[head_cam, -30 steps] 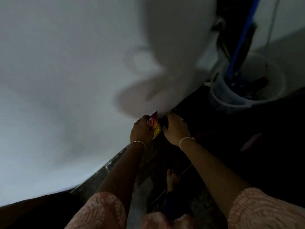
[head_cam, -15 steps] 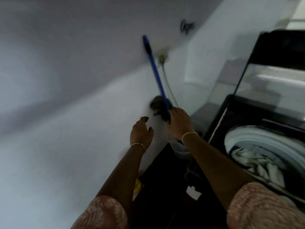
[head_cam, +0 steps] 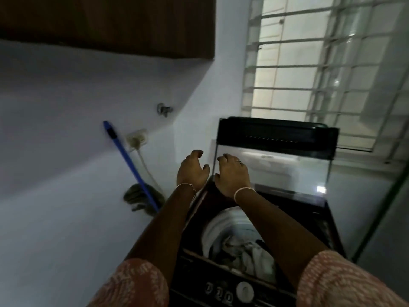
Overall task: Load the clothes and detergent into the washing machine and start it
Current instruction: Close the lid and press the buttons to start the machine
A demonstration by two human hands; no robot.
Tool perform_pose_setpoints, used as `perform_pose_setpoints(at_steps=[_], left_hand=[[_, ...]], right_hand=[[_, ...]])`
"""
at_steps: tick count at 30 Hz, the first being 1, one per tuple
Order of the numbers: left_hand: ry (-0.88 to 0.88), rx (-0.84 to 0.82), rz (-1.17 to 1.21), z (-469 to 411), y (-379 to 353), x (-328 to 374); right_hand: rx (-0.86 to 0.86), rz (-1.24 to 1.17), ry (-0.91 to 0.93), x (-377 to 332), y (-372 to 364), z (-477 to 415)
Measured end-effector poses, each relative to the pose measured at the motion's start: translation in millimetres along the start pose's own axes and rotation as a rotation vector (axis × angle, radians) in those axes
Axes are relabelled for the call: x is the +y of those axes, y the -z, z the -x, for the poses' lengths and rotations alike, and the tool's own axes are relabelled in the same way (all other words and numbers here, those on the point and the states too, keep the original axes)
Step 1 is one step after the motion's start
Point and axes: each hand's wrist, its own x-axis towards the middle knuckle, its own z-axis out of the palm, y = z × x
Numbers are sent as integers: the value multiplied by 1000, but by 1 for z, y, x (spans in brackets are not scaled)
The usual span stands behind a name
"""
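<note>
Standing over the top-loading washing machine, the person holds both hands raised above its rear left corner. The left hand is loosely curled, thumb apart, and holds nothing. The right hand is likewise loosely curled and empty, and sits in front of the left edge of the raised glass lid. Whether its fingers touch that edge cannot be told.

Findings at the machine:
1. The lid stands upright at the back of the machine, so the drum is open.
2. Clothes lie piled inside the drum.
3. No detergent packet or bottle shows in either hand or anywhere on the machine.
4. The dial and a row of 3 buttons sit on the machine's front panel, untouched.
5. A blue-handled mop leans on the wall left of the machine, with a wall socket just above it.

Assessment: loading of clothes appears done, while the detergent step cannot be confirmed. The step in hand is probably lowering the lid. That calls for a hold on the lid's edge and a controlled swing down onto the machine's top, then a reach to the front panel to start it.
</note>
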Motion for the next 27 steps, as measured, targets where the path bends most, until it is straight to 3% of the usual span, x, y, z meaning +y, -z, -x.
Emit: perform_pose_setpoints(at_steps=[10,20,27], left_hand=[[-146,-141,36,-39,-86,80],[-346,-292,3,-133,-156,85],[-361,-322,-59,-179,-193,75]], right_hand=[[65,84,-197,109,34,-12],[53,136,-370,159,29,-84],[76,129,-453,182,18,-130]])
